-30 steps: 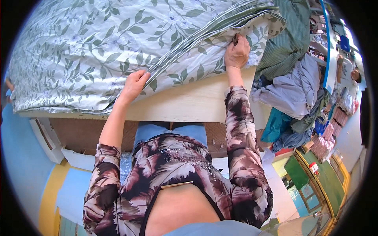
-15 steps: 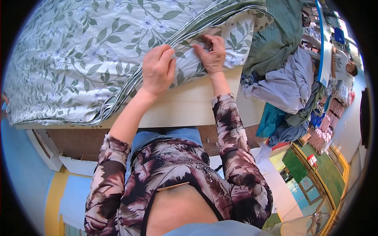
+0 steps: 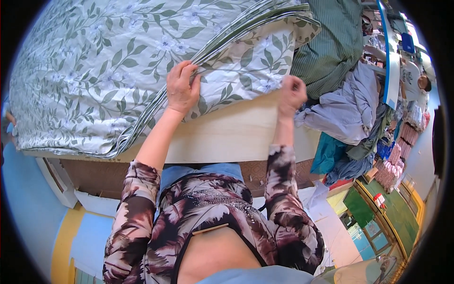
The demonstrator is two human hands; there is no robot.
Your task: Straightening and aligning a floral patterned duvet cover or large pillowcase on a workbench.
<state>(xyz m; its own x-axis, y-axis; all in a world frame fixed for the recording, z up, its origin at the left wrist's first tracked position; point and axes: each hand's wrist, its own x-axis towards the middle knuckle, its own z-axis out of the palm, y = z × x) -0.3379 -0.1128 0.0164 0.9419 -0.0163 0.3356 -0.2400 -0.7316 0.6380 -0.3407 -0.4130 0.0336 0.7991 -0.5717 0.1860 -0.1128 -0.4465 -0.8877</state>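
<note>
A large white fabric (image 3: 109, 71) with green leaves and pale blue flowers lies spread over a pale table (image 3: 213, 130). Its striped, layered edge runs diagonally from the near left to the far right, and a floral flap lies beyond that edge on the right. My left hand (image 3: 182, 87) grips the layered edge near the middle, thumb apart from the fingers. Close to the flap's right corner is my right hand (image 3: 291, 99), raised with curled, slightly blurred fingers. Whether it pinches any cloth is hidden.
Green striped cloth (image 3: 328, 52) lies to the right of the floral fabric. A heap of grey-lilac cloth (image 3: 347, 106) and a teal cloth (image 3: 327, 151) hang at the table's right end. Another person (image 3: 414, 78) is at the far right, near stacked textiles.
My right hand has moved right and nearer to me, off the flap's middle to its corner, and its fingers have curled. The left hand has shifted slightly nearer, staying at the layered edge.
</note>
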